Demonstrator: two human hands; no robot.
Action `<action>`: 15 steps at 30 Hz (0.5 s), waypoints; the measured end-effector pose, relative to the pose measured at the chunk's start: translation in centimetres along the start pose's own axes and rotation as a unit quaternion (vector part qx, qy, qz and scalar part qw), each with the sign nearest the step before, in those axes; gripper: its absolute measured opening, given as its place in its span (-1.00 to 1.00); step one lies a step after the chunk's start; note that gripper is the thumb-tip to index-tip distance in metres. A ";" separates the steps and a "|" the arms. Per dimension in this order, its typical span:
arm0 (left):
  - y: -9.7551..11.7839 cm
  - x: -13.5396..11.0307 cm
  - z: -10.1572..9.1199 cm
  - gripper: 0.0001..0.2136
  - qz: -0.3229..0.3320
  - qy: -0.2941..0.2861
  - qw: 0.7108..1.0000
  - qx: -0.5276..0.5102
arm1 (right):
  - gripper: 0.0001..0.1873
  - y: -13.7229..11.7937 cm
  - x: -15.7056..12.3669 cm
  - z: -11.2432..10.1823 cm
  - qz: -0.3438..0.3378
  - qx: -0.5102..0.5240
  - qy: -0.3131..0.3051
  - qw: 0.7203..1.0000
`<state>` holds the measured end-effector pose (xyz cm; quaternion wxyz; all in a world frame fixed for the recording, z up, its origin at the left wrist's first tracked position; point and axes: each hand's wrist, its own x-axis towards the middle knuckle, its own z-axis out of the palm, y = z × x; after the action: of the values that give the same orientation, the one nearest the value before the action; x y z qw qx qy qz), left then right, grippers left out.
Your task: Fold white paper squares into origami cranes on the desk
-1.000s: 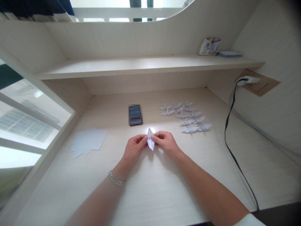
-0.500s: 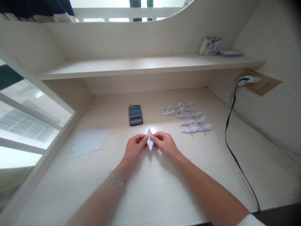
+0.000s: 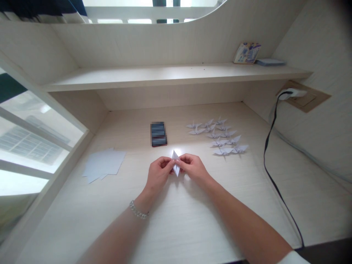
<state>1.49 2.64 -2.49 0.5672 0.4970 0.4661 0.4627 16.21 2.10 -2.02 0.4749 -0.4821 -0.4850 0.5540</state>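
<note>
Both hands meet over the middle of the pale wooden desk (image 3: pixel 178 220). Between them stands a small, pointed piece of folded white paper (image 3: pixel 176 164), narrow and upright. My left hand (image 3: pixel 158 173) pinches its left side with thumb and fingertips; a bead bracelet sits on that wrist. My right hand (image 3: pixel 193 167) pinches its right side the same way. Just beyond the hands lies a dark phone (image 3: pixel 158 134), flat on the desk.
Several folded paper cranes (image 3: pixel 220 136) lie in rows to the right of the phone. A loose stack of pale blue paper sheets (image 3: pixel 104 165) lies at the left. A black cable (image 3: pixel 271 146) hangs from a wall socket on the right. A shelf (image 3: pixel 165 75) runs above.
The folded paper has sunk a little lower between the fingers, and both hands have closed in tighter on it. Nothing else has moved.
</note>
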 end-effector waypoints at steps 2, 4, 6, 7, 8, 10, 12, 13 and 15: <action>0.2 0.0 0.0 -0.78 -0.018 -0.012 0.998 -0.051 | -0.74 0.0 0.0 0.0 0.006 0.012 0.000 1.000; 0.3 -0.1 -0.1 -0.78 -0.048 -0.017 0.992 -0.111 | -0.74 0.0 0.0 -0.1 0.006 0.024 0.007 1.000; 0.4 -0.1 -0.2 -0.78 -0.067 -0.020 0.986 -0.150 | -0.74 0.2 0.1 -0.1 0.004 0.032 0.013 0.999; 0.4 -0.1 -0.2 -0.78 -0.069 -0.022 0.985 -0.157 | -0.74 0.3 0.1 -0.1 0.003 0.036 0.015 0.999; 0.4 -0.1 -0.2 -0.78 -0.066 -0.024 0.985 -0.157 | -0.74 0.4 0.1 0.0 0.002 0.038 0.016 0.999; 0.3 -0.1 -0.2 -0.77 -0.050 -0.026 0.988 -0.143 | -0.74 0.5 0.1 0.0 0.001 0.038 0.017 0.999; 0.1 -0.1 -0.2 -0.77 -0.034 -0.025 0.991 -0.125 | -0.73 0.5 0.1 0.0 -0.001 0.035 0.020 0.999; 0.0 -0.1 -0.3 -0.77 -0.027 -0.024 0.993 -0.115 | -0.73 0.5 0.1 0.0 -0.002 0.032 0.022 0.999; -0.2 -0.1 -0.3 -0.77 -0.016 -0.022 0.995 -0.099 | -0.74 0.4 0.1 0.0 -0.006 0.026 0.021 0.999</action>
<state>1.16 2.59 -2.71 0.6309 0.4415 0.4129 0.4863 16.13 2.13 -2.44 0.5008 -0.4778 -0.4634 0.5534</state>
